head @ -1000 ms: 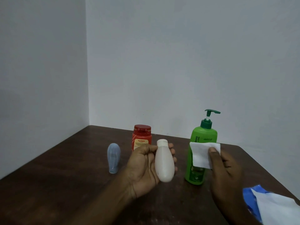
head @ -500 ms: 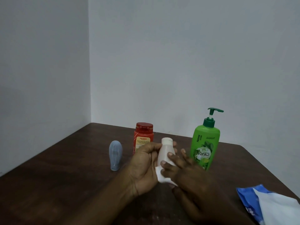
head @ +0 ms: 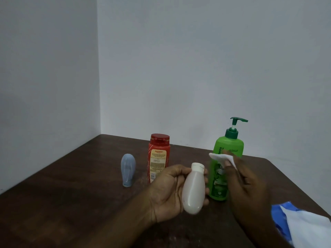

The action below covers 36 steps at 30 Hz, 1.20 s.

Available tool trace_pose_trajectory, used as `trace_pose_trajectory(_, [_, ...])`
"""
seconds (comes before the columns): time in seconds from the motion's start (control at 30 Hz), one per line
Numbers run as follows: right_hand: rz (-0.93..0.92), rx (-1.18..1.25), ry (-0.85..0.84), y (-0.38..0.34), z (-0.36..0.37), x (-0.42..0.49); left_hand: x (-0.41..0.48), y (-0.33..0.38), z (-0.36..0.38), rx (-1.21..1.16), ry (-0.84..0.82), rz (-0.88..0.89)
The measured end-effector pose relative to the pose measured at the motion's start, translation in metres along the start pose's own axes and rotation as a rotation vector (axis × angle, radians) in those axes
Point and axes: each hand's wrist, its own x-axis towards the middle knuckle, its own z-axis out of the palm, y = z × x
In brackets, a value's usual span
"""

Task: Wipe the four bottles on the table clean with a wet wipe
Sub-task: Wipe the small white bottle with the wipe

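My left hand point(head: 168, 192) holds a small white bottle point(head: 194, 189) above the dark wooden table point(head: 71, 194), cap pointing up and away, fingers curled behind it. To its right, my right hand point(head: 249, 187) pinches a folded white wet wipe point(head: 222, 157), lifted off the bottle and held in front of the green pump bottle point(head: 227, 151). A red bottle point(head: 158, 156) with a red cap stands behind my left hand. A small grey-blue bottle point(head: 127, 170) stands upside down on its cap at the left.
A blue and white wet-wipe pack point(head: 302, 226) lies at the table's front right corner. Pale walls meet in a corner behind the table. The table's right edge runs close to the pack.
My right hand, which half a second ago pressed the wipe on the white bottle, has lifted up and to the right with the wipe. My left hand still holds the white bottle.
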Motion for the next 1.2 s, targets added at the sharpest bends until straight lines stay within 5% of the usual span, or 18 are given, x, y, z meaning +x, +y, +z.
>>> trace_pose_trajectory(0.2, [-0.438, -0.191, -0.398, 0.002, 0.007, -0.009, 0.003, 0.002, -0.004, -0.067, 0.093, 0.046])
trace_pose_trajectory(0.37, [-0.487, -0.108, -0.579, -0.002, 0.001, -0.014, 0.001, 0.012, -0.006, -0.125, 0.149, 0.087])
trace_pose_trajectory(0.5, [-0.468, 0.057, -0.524, -0.01, -0.008, -0.009, 0.0, 0.013, -0.005, -0.109, 0.164, 0.116])
trace_pose_trajectory(0.73, [-0.087, 0.013, -0.03, -0.001, 0.0, -0.005, 0.0, 0.009, -0.004, 0.081, 0.244, 0.063])
trace_pose_trajectory(1.07, [-0.261, 0.066, -0.419, 0.001, -0.012, -0.006, 0.004, 0.006, 0.002, 0.062, 0.231, 0.22])
trace_pose_trajectory(1.2, [-0.319, 0.116, -0.259, 0.008, -0.014, -0.006, 0.006, 0.006, 0.004, 0.073, 0.289, 0.284])
